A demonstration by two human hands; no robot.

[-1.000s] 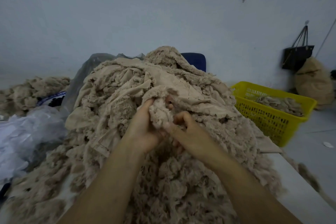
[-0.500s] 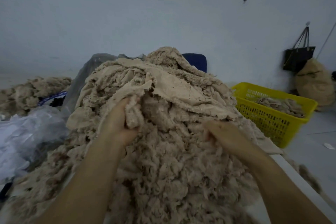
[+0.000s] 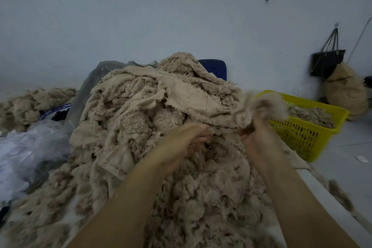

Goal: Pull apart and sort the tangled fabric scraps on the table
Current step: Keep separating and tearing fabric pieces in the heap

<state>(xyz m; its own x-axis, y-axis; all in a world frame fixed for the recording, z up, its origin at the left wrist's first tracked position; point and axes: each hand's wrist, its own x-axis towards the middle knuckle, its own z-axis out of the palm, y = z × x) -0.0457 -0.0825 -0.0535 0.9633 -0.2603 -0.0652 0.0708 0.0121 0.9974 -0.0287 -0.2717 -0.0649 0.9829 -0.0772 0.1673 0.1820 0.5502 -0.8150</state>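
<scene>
A big heap of beige fabric scraps (image 3: 153,110), fleecy tufts mixed with flat torn pieces, covers the table in front of me. My left hand (image 3: 187,141) lies at the middle of the heap, fingers loosely curved against the fluff with nothing lifted. Just right of it, my right hand (image 3: 255,141) grips a fluffy beige clump (image 3: 259,106) raised above the heap; the clump is motion-blurred and hangs in front of the near corner of the yellow basket (image 3: 314,139).
The yellow basket stands right of the table and holds several beige scraps (image 3: 310,112). Crumpled clear plastic (image 3: 26,147) lies at left, with another scrap pile (image 3: 30,102) behind it. The white table edge (image 3: 314,185) runs along the right. A black bag (image 3: 327,62) hangs on the wall.
My right hand has risen with a fluffy clump and swung right towards the basket. My left hand has let go of its scrap at the left and come back to the heap's middle.
</scene>
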